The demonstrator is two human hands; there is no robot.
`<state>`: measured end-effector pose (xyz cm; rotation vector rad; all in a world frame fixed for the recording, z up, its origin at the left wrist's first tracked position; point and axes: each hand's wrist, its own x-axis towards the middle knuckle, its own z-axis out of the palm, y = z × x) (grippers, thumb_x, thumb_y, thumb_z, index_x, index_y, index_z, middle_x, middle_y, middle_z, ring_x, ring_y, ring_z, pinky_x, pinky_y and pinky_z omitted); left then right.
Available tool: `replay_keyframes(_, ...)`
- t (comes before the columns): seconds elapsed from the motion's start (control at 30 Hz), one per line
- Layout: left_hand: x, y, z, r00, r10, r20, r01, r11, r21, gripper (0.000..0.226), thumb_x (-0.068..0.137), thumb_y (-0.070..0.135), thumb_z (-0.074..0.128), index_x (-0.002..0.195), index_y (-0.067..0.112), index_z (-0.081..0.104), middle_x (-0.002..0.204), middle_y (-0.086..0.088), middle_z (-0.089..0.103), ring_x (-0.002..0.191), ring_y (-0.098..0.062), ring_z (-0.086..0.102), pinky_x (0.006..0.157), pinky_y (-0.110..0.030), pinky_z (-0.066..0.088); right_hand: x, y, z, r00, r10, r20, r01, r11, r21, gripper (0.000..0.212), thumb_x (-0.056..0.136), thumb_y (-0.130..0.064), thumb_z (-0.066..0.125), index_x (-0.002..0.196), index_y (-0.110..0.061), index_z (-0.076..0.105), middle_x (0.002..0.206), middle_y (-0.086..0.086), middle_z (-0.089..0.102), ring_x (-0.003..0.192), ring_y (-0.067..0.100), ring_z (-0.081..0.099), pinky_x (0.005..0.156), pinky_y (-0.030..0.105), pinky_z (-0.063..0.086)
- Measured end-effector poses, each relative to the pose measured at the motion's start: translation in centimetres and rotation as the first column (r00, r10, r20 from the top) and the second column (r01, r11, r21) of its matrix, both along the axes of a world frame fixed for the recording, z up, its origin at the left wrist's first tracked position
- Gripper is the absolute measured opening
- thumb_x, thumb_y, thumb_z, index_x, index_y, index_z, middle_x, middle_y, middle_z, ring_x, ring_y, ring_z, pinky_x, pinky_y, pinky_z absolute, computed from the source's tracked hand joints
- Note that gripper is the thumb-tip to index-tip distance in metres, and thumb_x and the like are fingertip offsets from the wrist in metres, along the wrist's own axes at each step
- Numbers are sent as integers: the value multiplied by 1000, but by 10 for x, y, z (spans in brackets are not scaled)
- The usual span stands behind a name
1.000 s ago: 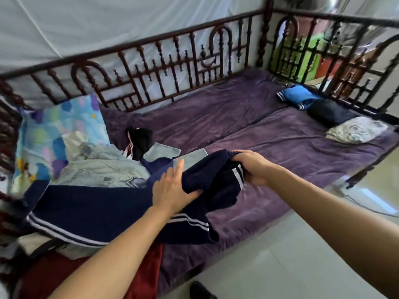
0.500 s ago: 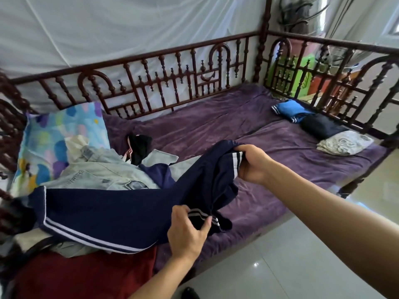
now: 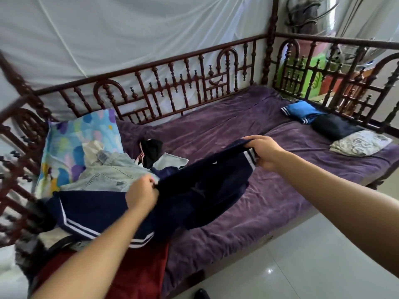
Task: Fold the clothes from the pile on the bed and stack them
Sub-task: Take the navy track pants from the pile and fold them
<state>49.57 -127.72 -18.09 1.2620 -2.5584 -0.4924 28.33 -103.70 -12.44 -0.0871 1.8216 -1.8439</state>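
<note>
The left hand [image 3: 141, 194] and the right hand [image 3: 264, 153] each have their fingers clamped on a white-striped navy garment [image 3: 200, 190], holding it stretched between them above the purple bed [image 3: 269, 208]. Its lower part trails onto the pile of clothes [image 3: 108, 175] at the bed's left end. Three folded pieces [image 3: 336, 127] lie side by side at the far right end, well apart from the pile.

White sheeting [image 3: 108, 35] hangs behind the bed [image 3: 216, 126], carved dark-wood railing [image 3: 269, 61] on 3 sides. Purple cover [image 3: 269, 201] on top, glossy pale tiles [image 3: 302, 266] below.
</note>
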Motion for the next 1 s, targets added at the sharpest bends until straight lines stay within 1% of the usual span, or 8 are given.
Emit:
replay_keyframes(0.13, -32, -60, 68, 990, 65, -127, -61, 997, 40, 18, 80, 7, 59, 91, 19, 66, 103, -9, 67, 94, -33, 62, 76, -33, 50, -24, 5, -14, 967, 13, -253, 71, 945, 319, 26, 81, 7, 57, 93, -11, 71, 73, 9, 59, 55, 16, 48, 55, 24, 43)
replay_keyframes(0.23, -57, -79, 114, 966, 29, -257, 76, 919, 387, 25, 85, -7, 51, 93, 11, 67, 93, -14, 63, 84, -32, 60, 58, -37, 58, -39, 8, -12, 869, 136, -476, 140, 855, 499, 25, 80, -2, 57, 86, -21, 73, 75, 1, 66, 69, 17, 59, 68, 29, 51)
replay_keyframes(0.33, -82, -79, 152, 939, -77, -336, 271, 766, 583, 33, 86, -19, 45, 84, 9, 63, 85, -12, 60, 77, -27, 59, 44, -32, 56, -59, 10, -8, 880, 195, -433, 108, 806, 582, 20, 82, -4, 56, 87, -15, 73, 71, 5, 61, 68, 21, 56, 64, 31, 48)
replay_keyframes(0.43, -117, -81, 161, 900, -233, -369, 421, 686, 594, 27, 87, -14, 48, 89, 8, 65, 84, -11, 62, 74, -21, 60, 52, -25, 57, -81, 12, -12, 971, 74, -228, 32, 904, 427, 17, 85, -1, 55, 94, 2, 69, 75, 14, 57, 64, 24, 54, 63, 35, 50)
replay_keyframes(0.57, -175, -78, 149, 861, -388, -329, 509, 654, 559, 5, 83, 9, 63, 87, 11, 65, 83, -8, 64, 70, -16, 60, 57, -20, 50, -102, 16, -22, 980, -199, -26, 200, 957, 209, 12, 85, -3, 54, 82, -6, 65, 61, 9, 53, 44, 17, 49, 51, 25, 45)
replay_keyframes(0.67, -220, -93, 140, 820, -494, -288, 552, 552, 625, 35, 67, 21, 67, 100, 10, 62, 94, -11, 63, 87, -23, 58, 78, -34, 46, -115, 15, -35, 947, -318, 41, 305, 932, 194, 13, 85, -9, 54, 74, -5, 60, 63, 10, 57, 53, 21, 54, 60, 30, 43)
replay_keyframes(0.83, -305, -113, 133, 747, -611, -261, 606, 465, 646, 54, 61, 2, 62, 115, 2, 58, 101, -16, 59, 89, -25, 56, 78, -35, 46, -118, 32, -36, 984, -152, 97, 144, 986, 84, 33, 89, -36, 62, 94, -5, 72, 90, 11, 74, 77, 21, 69, 76, 30, 54)
replay_keyframes(1.0, -401, -81, 113, 708, -664, -242, 696, 597, 399, 18, 80, 3, 73, 94, 7, 65, 82, -6, 63, 80, -20, 58, 64, -25, 47, -132, 66, -34, 989, 147, -12, -144, 978, 149, 41, 77, -10, 74, 116, -15, 62, 109, 4, 72, 100, 20, 69, 77, 24, 54)
